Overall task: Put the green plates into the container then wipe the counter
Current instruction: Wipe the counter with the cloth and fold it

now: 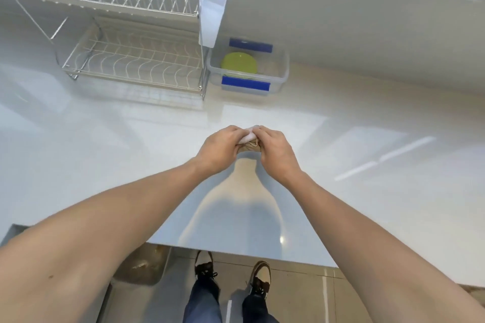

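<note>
With the green plates (238, 63) already in the container (280, 71) beyond the hands, both hands — left hand (221, 148), right hand (275, 149) — grip a bunched cloth (248, 139); flatten it on the surface (341, 126) before wiping.

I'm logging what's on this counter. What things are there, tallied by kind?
Dish rack: 1
Clear container with blue clips: 1
Green plates stacked in it, count unclear: at least 1
Cloth held in both hands: 1
Total: at least 4
</note>
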